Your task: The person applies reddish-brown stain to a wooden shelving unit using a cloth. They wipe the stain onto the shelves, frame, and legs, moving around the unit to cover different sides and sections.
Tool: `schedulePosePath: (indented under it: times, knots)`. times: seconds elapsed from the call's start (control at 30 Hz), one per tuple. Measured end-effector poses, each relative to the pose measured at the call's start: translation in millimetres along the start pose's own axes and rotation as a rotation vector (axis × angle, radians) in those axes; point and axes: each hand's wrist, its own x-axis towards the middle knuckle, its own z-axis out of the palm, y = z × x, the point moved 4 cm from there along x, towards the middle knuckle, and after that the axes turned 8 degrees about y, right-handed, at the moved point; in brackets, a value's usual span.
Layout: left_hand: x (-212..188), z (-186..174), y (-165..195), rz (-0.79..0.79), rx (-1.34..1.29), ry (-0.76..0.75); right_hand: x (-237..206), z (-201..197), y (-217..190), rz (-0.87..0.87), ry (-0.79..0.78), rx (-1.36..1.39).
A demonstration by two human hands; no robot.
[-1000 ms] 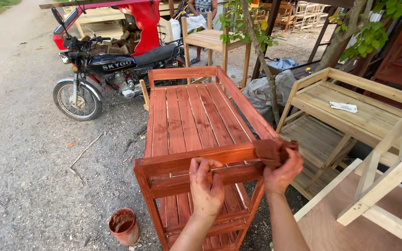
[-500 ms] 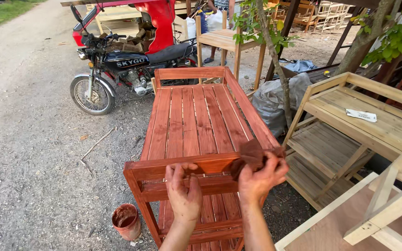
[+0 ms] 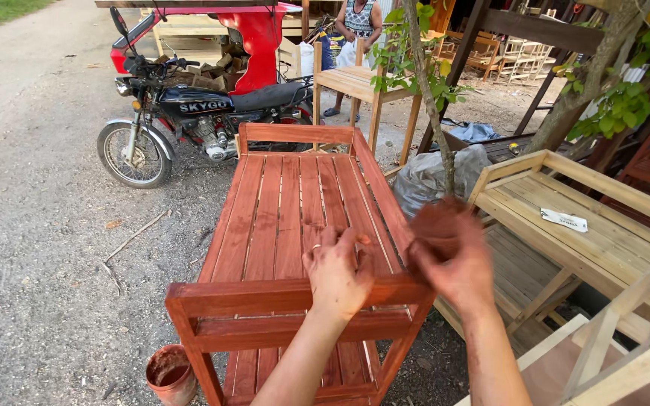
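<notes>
While the red-stained slatted rack (image 3: 295, 218) sits on the gravel right in the middle, the left hand (image 3: 338, 271) lies on its near end, fingers loosely together and curled over the slats just past the near rail. Right hand (image 3: 454, 259) is at the rack's near right corner, blurry, bunched around a reddish rag (image 3: 438, 225). Stain pot (image 3: 171, 374) on the ground near left, motorcycle (image 3: 189, 120) far left, bare wood rack (image 3: 573, 225) to the right

Yard clutter around the work

Far left, a motorbike (image 3: 189, 120) on gravel; near left, a pot (image 3: 171, 374); right, a bare wood rack (image 3: 603, 225); a grey bag (image 3: 434, 177) by a sapling (image 3: 426, 90).
</notes>
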Motion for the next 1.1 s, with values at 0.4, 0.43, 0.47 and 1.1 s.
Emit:
schedulePosePath:
  times: [0.4,0.43,0.47,1.1]
  knots:
    - [15,44,-5,-0.076,0.315,-0.322,75,135,96,0.233,-0.559,-0.291]
    - [14,46,-7,-0.146,0.297,-0.378,84,144,99,0.229,-0.555,-0.263]
    - [13,47,-10,-0.215,0.279,-0.434,94,154,103,0.24,-0.561,-0.274]
    - [16,42,3,-0.006,0.366,-0.333,44,77,82,0.05,-0.54,0.008]
